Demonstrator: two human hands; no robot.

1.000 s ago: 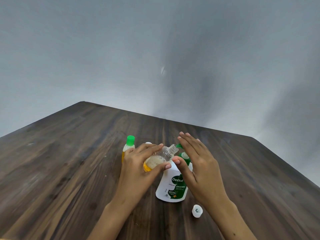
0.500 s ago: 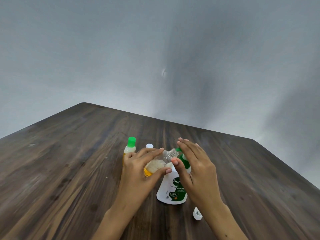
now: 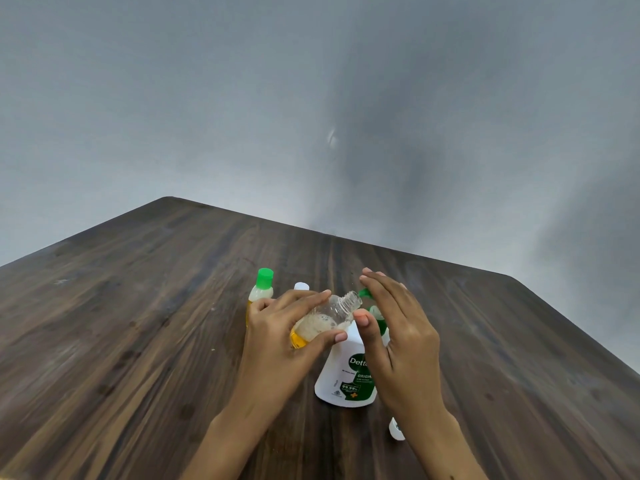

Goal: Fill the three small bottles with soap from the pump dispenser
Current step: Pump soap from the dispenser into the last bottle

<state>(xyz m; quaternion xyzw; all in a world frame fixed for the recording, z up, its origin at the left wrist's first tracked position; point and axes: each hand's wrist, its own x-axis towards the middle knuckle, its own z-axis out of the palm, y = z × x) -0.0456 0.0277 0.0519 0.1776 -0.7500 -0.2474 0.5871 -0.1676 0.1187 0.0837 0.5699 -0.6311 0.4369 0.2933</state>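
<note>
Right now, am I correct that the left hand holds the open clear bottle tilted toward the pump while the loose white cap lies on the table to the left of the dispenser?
Not quite. The loose white cap lies to the right of the dispenser, by the right wrist, as the head view shows. Otherwise yes: the left hand holds the open clear bottle tilted toward the pump.

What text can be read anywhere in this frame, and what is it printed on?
"Dett": brand logo on the white pump dispenser, cut off by the right hand.
"ORIGIN": below the logo, also cut off by that hand.
"99.99%": in the dark panel low on the label.
Fine print around the panel: too small to read.
The small bottles show no readable text.
</note>
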